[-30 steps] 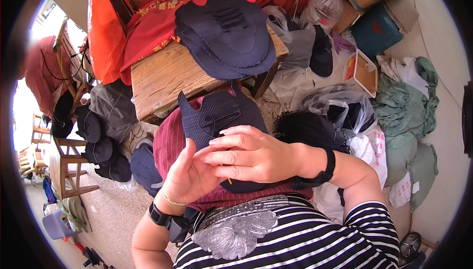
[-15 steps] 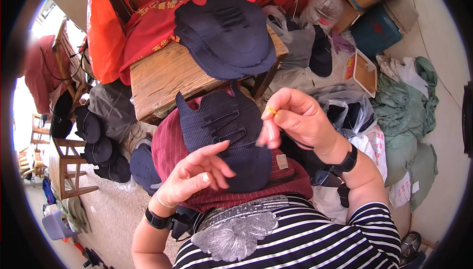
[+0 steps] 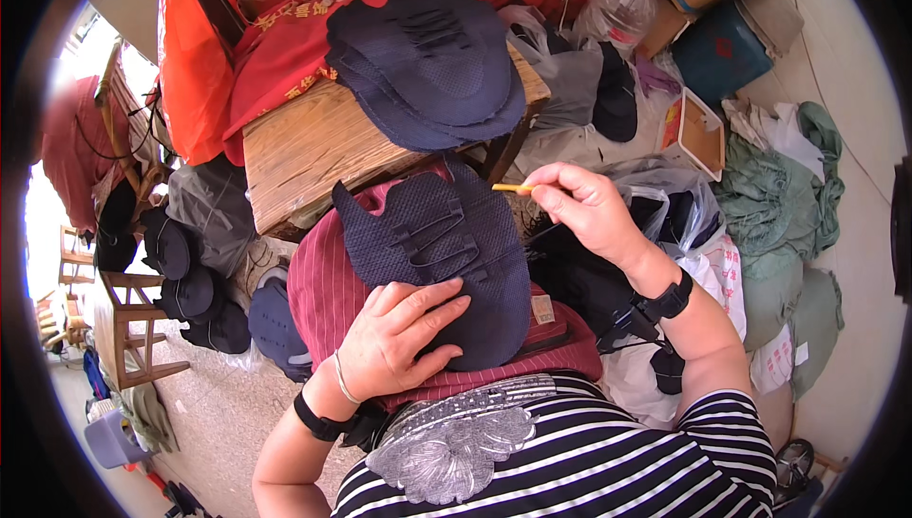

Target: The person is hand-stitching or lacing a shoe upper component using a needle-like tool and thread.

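In front of me stands a wooden table (image 3: 304,152) with a bare plank top along its near edge. A stack of dark navy cut fabric pieces (image 3: 427,62) lies on its right half, overhanging the edge. Red cloth (image 3: 285,67) covers its far side. On my lap, a maroon striped cloth (image 3: 323,290) carries one navy fabric piece (image 3: 442,252), pressed flat by my left hand (image 3: 399,338).
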